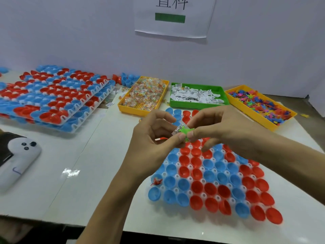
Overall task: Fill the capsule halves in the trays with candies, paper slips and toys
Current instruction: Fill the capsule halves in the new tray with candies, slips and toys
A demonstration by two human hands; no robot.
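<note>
Both hands meet above the tray (228, 201) of capsule halves. The left hand (154, 138) and right hand (216, 127) together pinch a green toy (185, 132) and a paper slip (178, 129), its long axis slanting up toward the right.

Setting: I am looking at a small packing or assembly workstation, not a home. Evidence I am seeing: a white worktable (52, 173) butting against a plain partition wall; a printed paper sign (174, 16) with characters and a green bar hanging above the bench; three sorting bins lining the back, a yellow candy bin (143, 95), a green bin of paper slips (197, 95) and a yellow bin of small coloured toys (260, 106); stacked trays (52, 95) of red and blue capsule halves waiting at left; another capsule tray (211, 180) lying in front. A white controller (19, 159) is sitting at the left edge.
</note>
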